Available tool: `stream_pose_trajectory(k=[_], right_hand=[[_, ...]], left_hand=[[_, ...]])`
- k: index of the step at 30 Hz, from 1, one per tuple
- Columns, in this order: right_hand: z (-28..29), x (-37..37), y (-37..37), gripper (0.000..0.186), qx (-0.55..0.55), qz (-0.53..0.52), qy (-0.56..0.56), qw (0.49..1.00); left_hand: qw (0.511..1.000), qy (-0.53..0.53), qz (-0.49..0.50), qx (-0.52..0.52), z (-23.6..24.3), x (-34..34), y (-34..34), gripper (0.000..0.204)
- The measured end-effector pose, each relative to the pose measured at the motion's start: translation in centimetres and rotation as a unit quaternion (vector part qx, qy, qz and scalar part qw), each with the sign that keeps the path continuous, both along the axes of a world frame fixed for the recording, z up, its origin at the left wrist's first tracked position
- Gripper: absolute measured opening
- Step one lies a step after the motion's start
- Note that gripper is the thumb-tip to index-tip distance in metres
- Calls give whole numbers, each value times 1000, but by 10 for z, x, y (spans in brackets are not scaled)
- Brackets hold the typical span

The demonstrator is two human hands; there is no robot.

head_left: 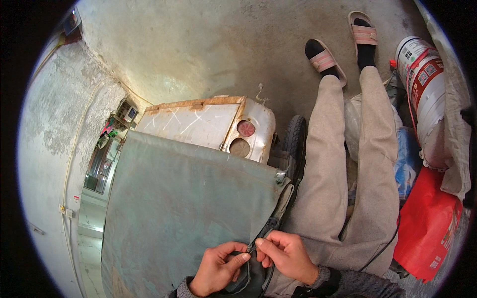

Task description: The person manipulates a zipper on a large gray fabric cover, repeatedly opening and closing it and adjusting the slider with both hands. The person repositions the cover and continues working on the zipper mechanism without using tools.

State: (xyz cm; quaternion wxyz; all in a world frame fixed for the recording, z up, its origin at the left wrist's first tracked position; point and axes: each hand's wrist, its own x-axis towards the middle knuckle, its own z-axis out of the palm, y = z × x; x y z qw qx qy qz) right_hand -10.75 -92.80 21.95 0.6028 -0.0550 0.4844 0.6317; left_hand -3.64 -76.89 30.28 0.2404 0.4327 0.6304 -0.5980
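Observation:
A grey-green fabric cover (184,198) lies over a boxy thing on my left, its folded edge coming down beside my lap. At its lower right corner a dark cord-like strip (271,224) hangs along the hem. My left hand (218,265) is closed, thumb and fingers pinching the strip where a thin loop (244,283) trails down. Right against it, my right hand (288,256) pinches the same strip between thumb and forefinger. The fingertips of both hands nearly touch and hide the exact spot they grip.
A rusty white metal body (191,119) with round lamps and a black tyre (295,144) stand beyond the cover. My legs (325,164) stretch forward in beige trousers. To the right are a white-and-red bucket (425,84), a red bag (426,223) and a blue plastic bag (406,159).

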Motion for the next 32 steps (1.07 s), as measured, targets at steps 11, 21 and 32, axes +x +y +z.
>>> stream_pose_trajectory(k=[11,21,32], right_hand=[[-1,-2,0,24,-5,-1,-17,1000],[-10,-3,-16,13,-87,63,-186,977],[-3,-16,-13,20,-129,75,-496,855]], left_hand=[[999,-32,-39,-12,2,1,-4,13],[925,-190,-323,-70,-3,-15,-21,21],[984,-122,-126,4,0,-24,-18,20]])
